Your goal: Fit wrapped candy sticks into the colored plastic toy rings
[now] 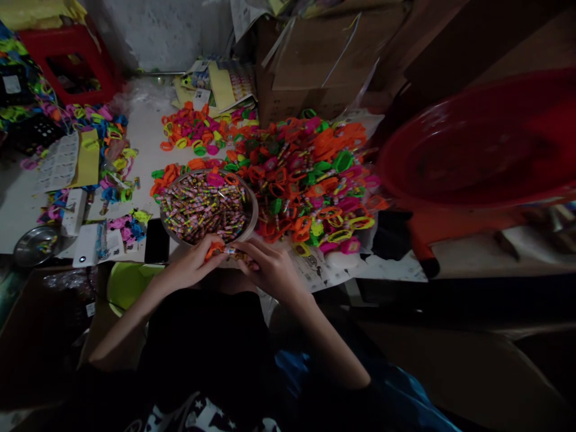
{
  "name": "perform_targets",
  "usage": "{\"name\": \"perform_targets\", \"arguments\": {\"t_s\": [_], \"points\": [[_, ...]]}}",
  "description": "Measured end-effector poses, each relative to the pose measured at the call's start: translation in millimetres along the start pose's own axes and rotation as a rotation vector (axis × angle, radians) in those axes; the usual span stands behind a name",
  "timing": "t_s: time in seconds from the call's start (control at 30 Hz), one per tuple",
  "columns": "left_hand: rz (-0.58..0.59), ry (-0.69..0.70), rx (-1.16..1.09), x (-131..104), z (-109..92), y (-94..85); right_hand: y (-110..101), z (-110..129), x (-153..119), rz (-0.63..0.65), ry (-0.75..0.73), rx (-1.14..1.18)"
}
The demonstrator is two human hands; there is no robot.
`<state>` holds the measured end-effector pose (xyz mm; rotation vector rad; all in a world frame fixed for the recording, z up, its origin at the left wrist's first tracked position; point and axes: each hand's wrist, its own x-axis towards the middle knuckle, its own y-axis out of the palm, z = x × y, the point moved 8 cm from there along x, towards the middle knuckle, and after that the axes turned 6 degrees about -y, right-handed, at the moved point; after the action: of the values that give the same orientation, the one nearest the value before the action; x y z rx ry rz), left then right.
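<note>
Both hands meet at the table's front edge, just below a round clear tub full of small printed candy-like tubes. My left hand is closed, its fingers pinching an orange plastic toy watch. My right hand is closed around several of the small printed tubes, and one end of them meets the orange piece between the hands. Fingers hide much of what is held. Beside the tub on the right spreads a big heap of orange, green, pink and yellow toy watches.
A black phone, a white power bank and a metal bowl lie left. A red stool and cardboard box stand behind. A large red basin is at right, a lime-green container below the table edge.
</note>
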<state>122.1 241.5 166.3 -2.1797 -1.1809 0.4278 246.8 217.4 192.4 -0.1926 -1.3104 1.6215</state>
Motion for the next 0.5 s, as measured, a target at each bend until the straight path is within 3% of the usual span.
{"name": "perform_targets", "arguments": {"t_s": [0.5], "points": [[-0.103, 0.1, 0.113, -4, -11, 5.8, -7, 3, -6, -0.001, 0.043, -0.012]]}}
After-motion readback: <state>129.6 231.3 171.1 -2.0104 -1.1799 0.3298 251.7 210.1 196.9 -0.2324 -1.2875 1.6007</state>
